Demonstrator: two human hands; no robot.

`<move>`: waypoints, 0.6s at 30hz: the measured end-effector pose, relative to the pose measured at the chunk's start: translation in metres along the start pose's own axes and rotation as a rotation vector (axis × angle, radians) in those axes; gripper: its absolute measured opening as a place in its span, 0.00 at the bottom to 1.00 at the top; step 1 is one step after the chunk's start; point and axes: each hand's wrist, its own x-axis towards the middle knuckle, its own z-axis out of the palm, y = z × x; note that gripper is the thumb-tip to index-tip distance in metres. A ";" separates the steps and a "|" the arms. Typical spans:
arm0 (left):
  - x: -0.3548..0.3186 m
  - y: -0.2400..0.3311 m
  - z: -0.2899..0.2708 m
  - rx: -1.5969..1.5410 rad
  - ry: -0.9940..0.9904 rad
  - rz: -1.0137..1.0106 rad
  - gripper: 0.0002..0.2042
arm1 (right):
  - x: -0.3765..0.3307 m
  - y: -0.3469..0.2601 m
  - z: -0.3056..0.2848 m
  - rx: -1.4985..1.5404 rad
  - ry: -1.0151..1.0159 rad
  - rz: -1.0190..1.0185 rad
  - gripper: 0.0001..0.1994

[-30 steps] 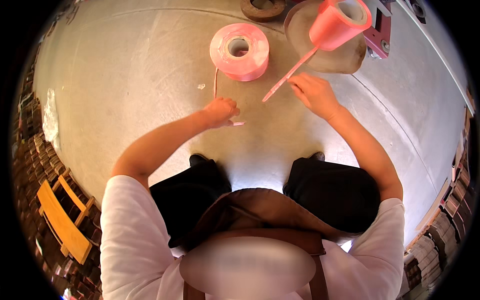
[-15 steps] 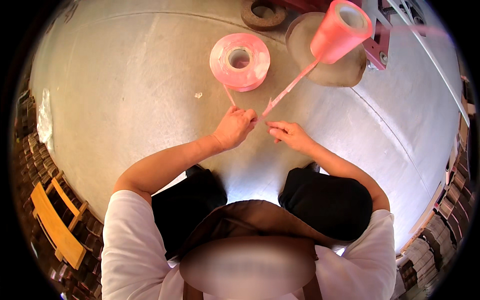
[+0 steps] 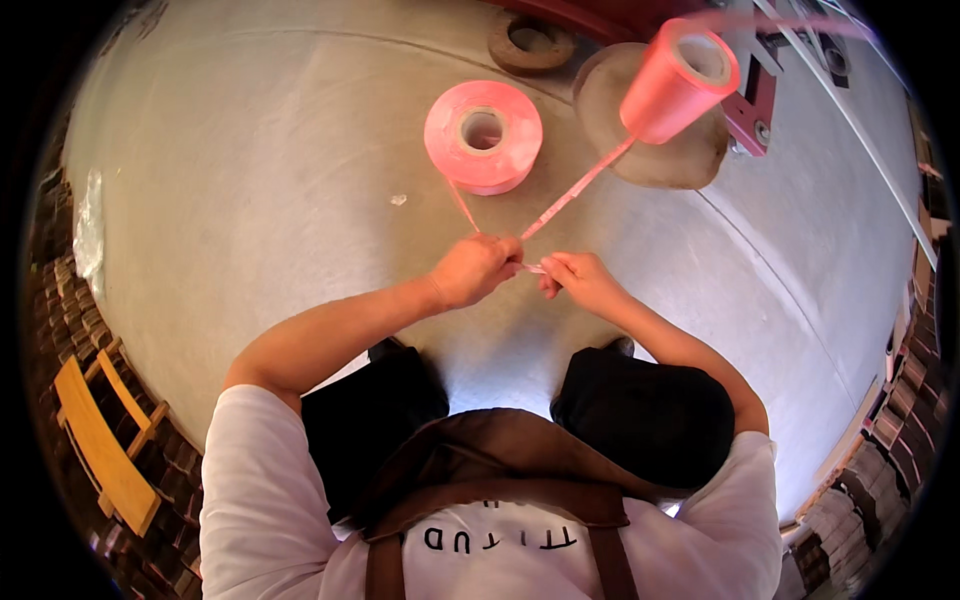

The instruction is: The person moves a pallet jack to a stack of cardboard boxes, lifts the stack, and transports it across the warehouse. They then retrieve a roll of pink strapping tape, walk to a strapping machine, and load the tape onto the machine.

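A wide roll of pink plastic ribbon (image 3: 440, 140) lies flat on the floor, its core facing up. To its right, a taller spool of the same pink ribbon (image 3: 660, 95) stands tilted above a round grey-brown disc. From each, a strand runs to my left hand (image 3: 475, 270), which is closed around both. My right hand (image 3: 580, 280) pinches a short ribbon end (image 3: 533, 268) that stretches between the two hands. Whether that end is knotted inside my left fingers is hidden.
The round disc (image 3: 595, 95) sits on the concrete floor (image 3: 250, 180), near a brown ring (image 3: 505, 55) and a red metal frame (image 3: 745, 120). A white bar (image 3: 870, 160) slants at the right. A yellow wooden piece (image 3: 100, 440) and stacked bundles line the left; clear plastic (image 3: 90, 230) lies there too.
My right hand, which was apart from the ribbon, now pinches its end. My left hand has come slightly nearer to me, with the strands drawn along.
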 end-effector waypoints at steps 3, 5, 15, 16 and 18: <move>0.000 -0.021 -0.001 0.105 -0.028 0.209 0.06 | -0.005 -0.013 -0.002 -0.375 0.059 -0.389 0.13; -0.007 -0.052 -0.009 0.235 0.030 0.357 0.07 | -0.003 -0.032 0.001 -0.387 0.075 -0.564 0.12; -0.024 -0.120 -0.093 0.591 0.131 0.135 0.13 | 0.051 -0.083 0.044 -0.364 -0.174 -0.863 0.13; -0.022 -0.117 -0.088 0.615 0.096 0.162 0.14 | 0.050 -0.087 0.045 -0.386 -0.239 -0.841 0.14; -0.020 -0.108 -0.070 0.661 0.026 0.215 0.16 | 0.047 -0.081 0.045 -0.443 -0.333 -0.786 0.14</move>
